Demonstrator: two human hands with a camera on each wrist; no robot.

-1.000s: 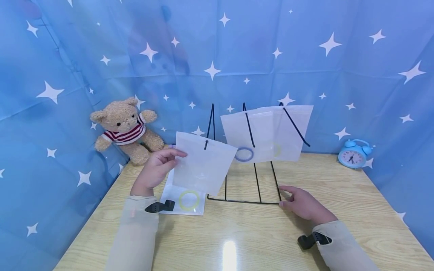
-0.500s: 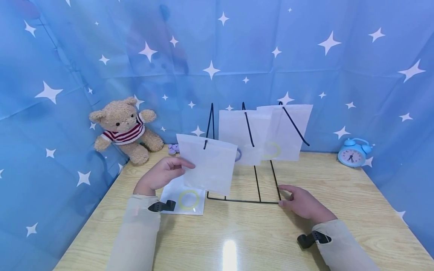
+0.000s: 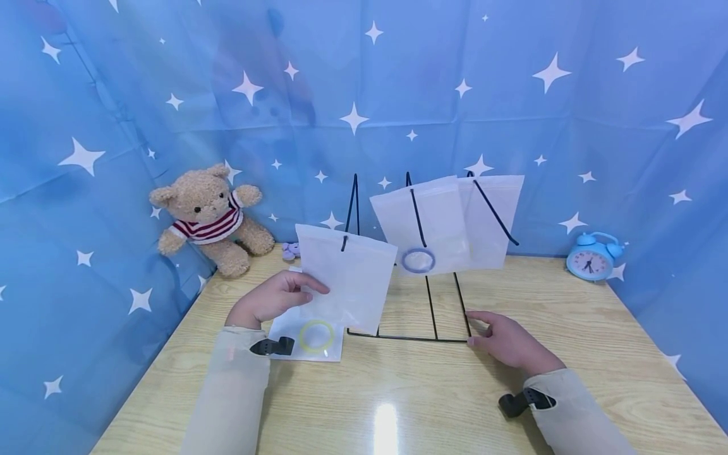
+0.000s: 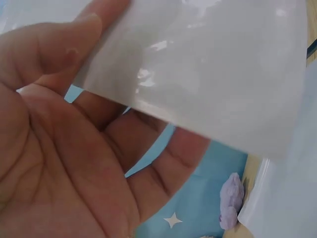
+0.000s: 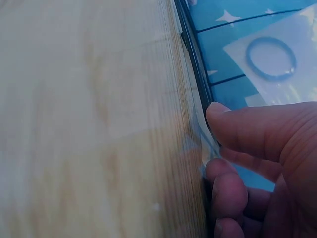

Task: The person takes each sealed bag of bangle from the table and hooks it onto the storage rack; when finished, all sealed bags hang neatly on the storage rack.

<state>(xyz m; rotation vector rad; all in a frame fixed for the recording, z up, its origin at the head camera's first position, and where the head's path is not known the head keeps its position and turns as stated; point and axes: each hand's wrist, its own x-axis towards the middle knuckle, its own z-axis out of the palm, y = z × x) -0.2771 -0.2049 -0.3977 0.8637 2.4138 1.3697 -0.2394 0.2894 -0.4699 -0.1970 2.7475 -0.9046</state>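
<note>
Left hand [image 3: 273, 297] relaxed, gripping nothing; its index finger has slid lower on the front bag [image 3: 355, 275], which hangs on the rack's [image 3: 421, 339] left hook [image 3: 344, 242], so the hook likely carries it. Middle bag [image 3: 443, 218] has swung askew. Right hand [image 3: 509, 341] pinches the rack's near right corner.

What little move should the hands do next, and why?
I'd probably ease the left hand away from the leftmost hanging bag: the left hook comes out near its top edge, so it seems hooked. The right hand holds the rack, and a flat bag with a yellow ring lies on the table, unhung.
</note>
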